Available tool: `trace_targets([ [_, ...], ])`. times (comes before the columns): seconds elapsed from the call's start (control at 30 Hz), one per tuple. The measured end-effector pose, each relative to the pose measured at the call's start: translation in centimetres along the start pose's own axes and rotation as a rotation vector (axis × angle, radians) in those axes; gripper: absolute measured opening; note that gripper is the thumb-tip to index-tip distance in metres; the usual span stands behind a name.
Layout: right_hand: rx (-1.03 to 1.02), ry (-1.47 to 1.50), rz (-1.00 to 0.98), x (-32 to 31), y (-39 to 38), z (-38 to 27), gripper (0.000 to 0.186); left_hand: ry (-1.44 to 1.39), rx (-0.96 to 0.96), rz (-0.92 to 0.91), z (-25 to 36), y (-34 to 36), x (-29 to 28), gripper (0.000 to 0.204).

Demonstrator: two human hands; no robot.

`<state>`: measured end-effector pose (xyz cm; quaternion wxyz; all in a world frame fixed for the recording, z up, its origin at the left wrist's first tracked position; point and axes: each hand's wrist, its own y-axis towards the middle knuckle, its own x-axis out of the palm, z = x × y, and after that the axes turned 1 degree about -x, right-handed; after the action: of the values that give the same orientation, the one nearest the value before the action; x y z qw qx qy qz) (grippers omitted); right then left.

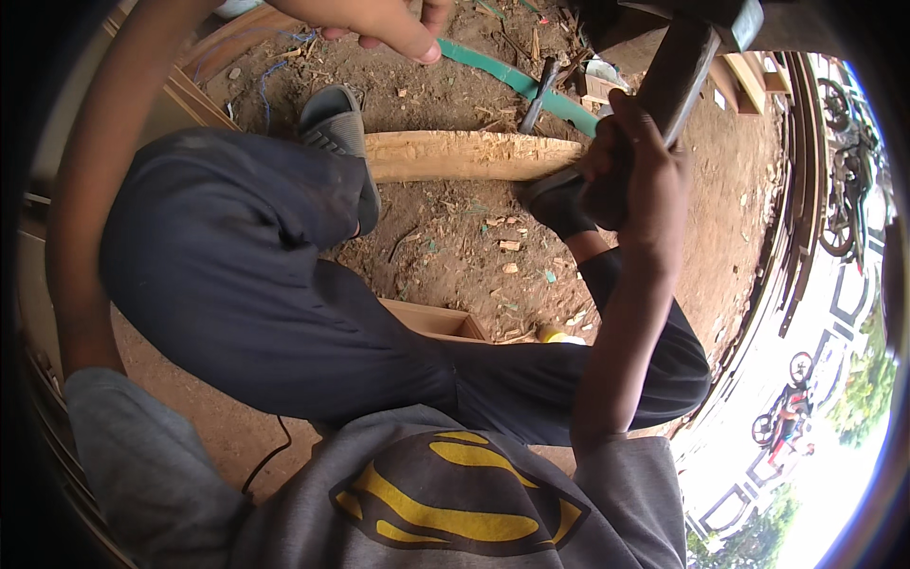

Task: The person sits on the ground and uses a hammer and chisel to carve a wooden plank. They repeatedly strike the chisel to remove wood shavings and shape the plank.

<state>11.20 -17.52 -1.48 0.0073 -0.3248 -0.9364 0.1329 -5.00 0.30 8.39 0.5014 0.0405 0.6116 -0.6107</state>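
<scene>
My left hand (pixel 389 24), partly cut off by the upper edge, is closed with its thumb at the near end of a long green strip (pixel 493 66). That strip slants down to the right, toward my right fist. Wrapped round the handle of a hammer (pixel 678 81), my right hand (pixel 635 175) holds it raised, its metal head by the upper edge. A dark rod-like tool (pixel 538 95) crosses in front of the strip. Below it a pale, rough-cut wooden plank (pixel 464 156) spans between my feet.
Wood chips and green scraps litter the dirt ground (pixel 474 228). A wooden box-like piece (pixel 436 318) is partly under my legs. Stacked boards (pixel 801 180) line the right side, with a motorcycle (pixel 839 171) beyond. Blue string (pixel 268 90) lies at the left.
</scene>
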Motion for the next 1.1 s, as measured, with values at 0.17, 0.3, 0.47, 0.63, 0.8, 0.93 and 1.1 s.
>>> trace_targets([
  [0.17,0.109,-0.228,-0.017,-0.8,-0.6,17.4,0.016,0.076,-0.124,0.015,2.1,-0.7,-0.9,0.044],
  [0.3,0.731,-0.164,-0.239,-3.5,-2.0,21.8,0.017,0.084,0.161,0.203,0.2,-2.1,1.1,0.044],
  [0.47,0.683,-0.153,-0.149,-3.8,-2.5,18.9,0.016,0.085,-0.052,0.094,1.3,-0.8,0.3,0.044],
  [0.63,0.345,-0.225,-0.09,-1.7,-3.4,9.4,0.021,0.048,0.025,0.076,0.7,-1.1,0.6,0.043],
  [0.8,0.073,0.013,-0.038,1.0,-3.3,10.8,0.022,0.122,0.138,0.153,0.4,-1.1,1.1,0.044],
  [0.93,0.411,-0.232,-0.096,-0.1,-3.6,22.7,0.02,0.122,0.136,0.199,1.6,-1.2,0.6,0.043],
  [1.1,0.778,-0.095,-0.203,-0.8,-4.4,23.6,0.018,0.105,-0.029,0.146,2.5,-1.0,0.1,0.041],
])
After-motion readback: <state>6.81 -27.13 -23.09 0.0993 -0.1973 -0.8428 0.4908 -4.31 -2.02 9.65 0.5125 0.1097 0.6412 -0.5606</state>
